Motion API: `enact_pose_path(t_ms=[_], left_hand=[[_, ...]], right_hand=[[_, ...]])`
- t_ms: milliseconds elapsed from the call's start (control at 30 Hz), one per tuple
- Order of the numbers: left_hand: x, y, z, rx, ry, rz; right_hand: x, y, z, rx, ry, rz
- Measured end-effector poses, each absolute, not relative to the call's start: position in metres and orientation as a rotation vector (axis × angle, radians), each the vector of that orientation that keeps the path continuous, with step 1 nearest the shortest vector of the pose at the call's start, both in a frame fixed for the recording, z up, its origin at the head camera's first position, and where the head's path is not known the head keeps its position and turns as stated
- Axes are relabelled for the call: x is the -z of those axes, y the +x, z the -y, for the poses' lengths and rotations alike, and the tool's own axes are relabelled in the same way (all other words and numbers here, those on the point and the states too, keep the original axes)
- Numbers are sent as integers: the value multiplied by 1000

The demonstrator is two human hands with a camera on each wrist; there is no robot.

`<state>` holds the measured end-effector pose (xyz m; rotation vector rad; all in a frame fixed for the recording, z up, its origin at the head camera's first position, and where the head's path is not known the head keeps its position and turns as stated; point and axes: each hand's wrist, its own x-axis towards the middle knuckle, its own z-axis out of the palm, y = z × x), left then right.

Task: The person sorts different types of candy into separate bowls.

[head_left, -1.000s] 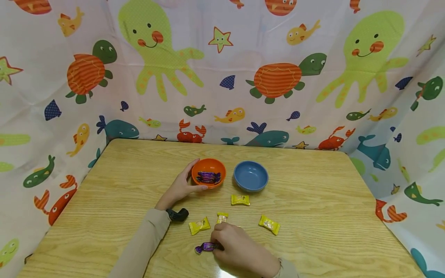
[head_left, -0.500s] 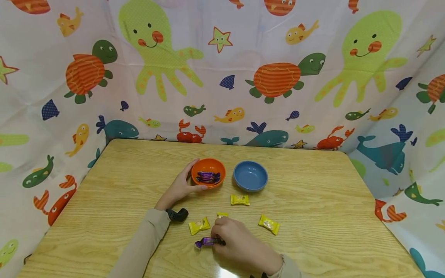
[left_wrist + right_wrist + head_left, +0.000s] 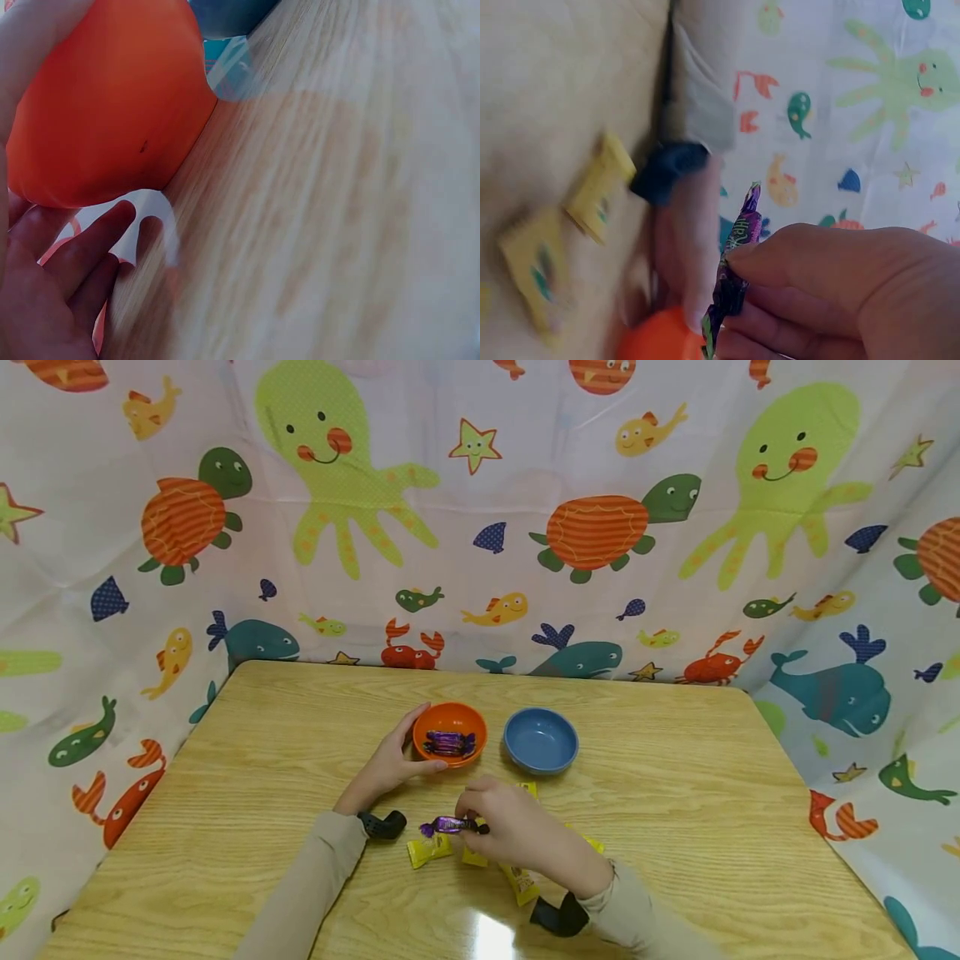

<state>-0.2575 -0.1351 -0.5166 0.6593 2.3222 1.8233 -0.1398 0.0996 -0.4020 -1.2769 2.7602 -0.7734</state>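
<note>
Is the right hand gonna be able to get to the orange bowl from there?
Probably yes. The right hand, pinching a purple candy, is on the near side of the orange bowl. The left hand holds the bowl's side, thumb around the front, but the top looks open.

Head view: I had the table [image 3: 697, 793] across the lower frame, curtain [image 3: 457, 506] behind. Near centre, left bowl [image 3: 450, 717] held candies [image 3: 450, 743]; right bowl [image 3: 541, 743] stood just beside. Packets [image 3: 429, 852] lay before both, lower centre.
</note>
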Motion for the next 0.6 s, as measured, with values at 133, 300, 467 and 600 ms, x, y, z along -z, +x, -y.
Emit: enact_pose_path(t_ms=[133,300,467,600], left_hand=[[516,-258,134,-1836,663,-2277],[516,-259,135,-1841,706,-2287],[517,-259,137,-1814,698,-2320],[518,-260,137,-1816,684,-2324]], right_hand=[[389,-157,-100,777,-1246,-2812],[378,-185,-98,766,-1180,-2826],[377,-216,-92,752,-1105,-2821],[382,-239,-87,733,-1081,-2827]])
